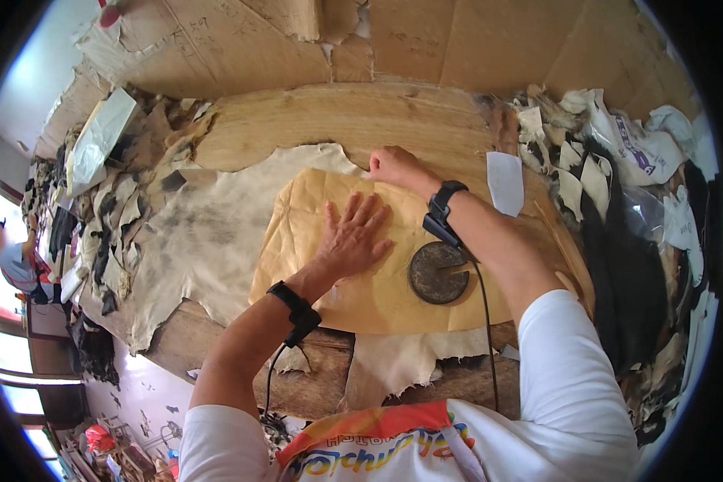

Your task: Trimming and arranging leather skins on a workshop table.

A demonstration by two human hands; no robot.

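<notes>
A yellow-brown paper sheet (297,210), creased in places, lies over a pale, grey-smudged hide (209,229). My left hand (353,237) rests flat on the sheet with its fingers spread. Closed at the sheet's upper edge is my right hand (395,166), its fingertips near where hide and wooden board meet. Whatever it grips, if anything, is hidden by the curled fingers. On the right part of the sheet sits a dark round slotted weight (432,281), below my right wrist. Each wrist carries a black strapped device with a cable.
The wooden board (297,120) spreads beneath the hide. A white paper piece (505,183) lies right of my right forearm. Hide scraps (124,213) heap up on the left, with dark pelts (618,265) and plastic bags (639,149) on the right. Cardboard (490,48) stands behind. Another person (16,261) is far left.
</notes>
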